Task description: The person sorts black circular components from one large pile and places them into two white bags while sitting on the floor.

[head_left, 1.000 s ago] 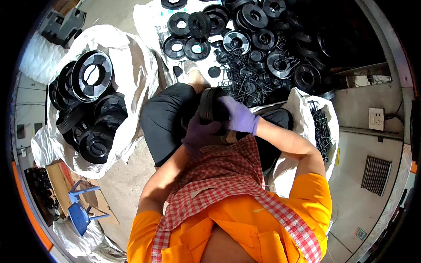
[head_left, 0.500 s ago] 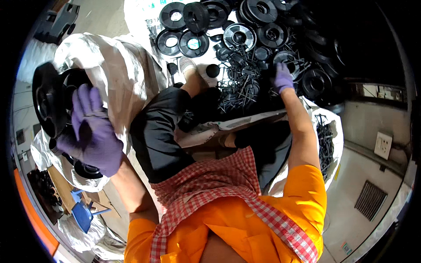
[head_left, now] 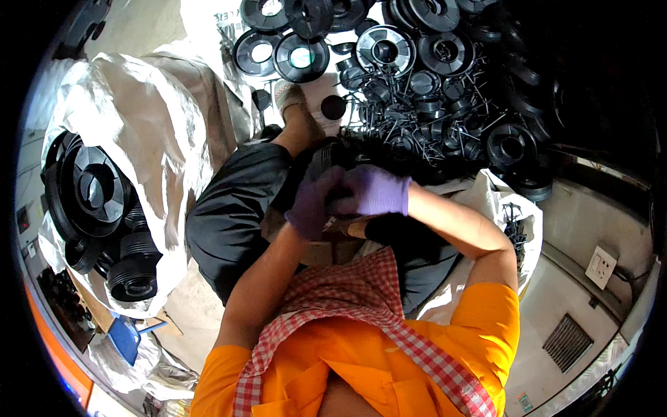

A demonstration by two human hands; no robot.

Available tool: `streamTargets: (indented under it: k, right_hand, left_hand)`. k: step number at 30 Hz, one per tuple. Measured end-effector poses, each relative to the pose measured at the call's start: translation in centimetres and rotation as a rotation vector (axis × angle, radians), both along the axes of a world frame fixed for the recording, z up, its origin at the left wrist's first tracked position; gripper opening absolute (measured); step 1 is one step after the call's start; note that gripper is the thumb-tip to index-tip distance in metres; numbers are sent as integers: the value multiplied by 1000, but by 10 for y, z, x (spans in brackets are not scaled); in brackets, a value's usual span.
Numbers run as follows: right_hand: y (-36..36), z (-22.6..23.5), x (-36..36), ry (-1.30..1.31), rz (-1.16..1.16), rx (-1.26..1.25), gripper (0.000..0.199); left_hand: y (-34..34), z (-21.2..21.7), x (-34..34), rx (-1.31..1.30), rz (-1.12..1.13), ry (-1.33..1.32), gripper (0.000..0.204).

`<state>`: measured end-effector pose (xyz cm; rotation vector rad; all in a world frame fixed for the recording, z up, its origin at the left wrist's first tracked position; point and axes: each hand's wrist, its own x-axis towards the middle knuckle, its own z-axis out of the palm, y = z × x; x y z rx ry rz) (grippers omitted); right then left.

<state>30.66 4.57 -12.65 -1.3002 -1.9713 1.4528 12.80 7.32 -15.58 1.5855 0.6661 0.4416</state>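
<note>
My left hand [head_left: 313,205] and my right hand [head_left: 372,192], both in purple gloves, meet in front of my lap. Their fingers are closed around a black plastic part [head_left: 324,157], whose ribbed-looking edge shows above the left fingers. Most of this part is hidden by the gloves and blends into the dark background, so its exact shape is unclear. Beyond the hands lies a heap of small black caps and thin sticks [head_left: 424,111]. Black flanged discs with round hubs, such as one grey-lit disc [head_left: 385,52], lie behind that heap.
To the left, an open white sack [head_left: 139,104] holds a black flanged disc [head_left: 94,186] and ribbed black cylinders [head_left: 135,267]. Another white sack [head_left: 531,208] with black sticks stands at right. A blue stool [head_left: 125,339] is at lower left, a wall socket [head_left: 600,267] at far right.
My left hand has come away from the sack, where the flanged disc now rests. My right hand has drawn back from the heap, and the disc it was touching there is gone.
</note>
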Motion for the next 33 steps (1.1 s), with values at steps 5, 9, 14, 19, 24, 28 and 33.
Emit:
streamTargets:
  k: [5,9,14,19,24,28,33]
  right_hand:
    - [77,-105,63,-742,-539,180,26]
    - [85,-166,107,-1205,-527,83,26]
    - [63,-125,91,-1041,-726,130,41]
    - [24,-67,82,-810,-809,218,36]
    - [-19,-29,32,-675,-776,663,31]
    - [-51,-19,-37,-214,-522,402,23]
    - [-52,32,-46,-113,-31,702,30]
  left_hand:
    - [2,-21,-11,-824,364,-99,61]
    - [-3,11,8,-829,444,63,80]
    - [-4,8,-12,-795,498,32,59]
    - [-6,31,-9,-757,648,-105,38]
    - [-20,28,-18,-772,592,-219,37]
    - [-30,57,-27,-740,387,-282,40]
    - [-14,100,-58,-1166,-5,-461,44]
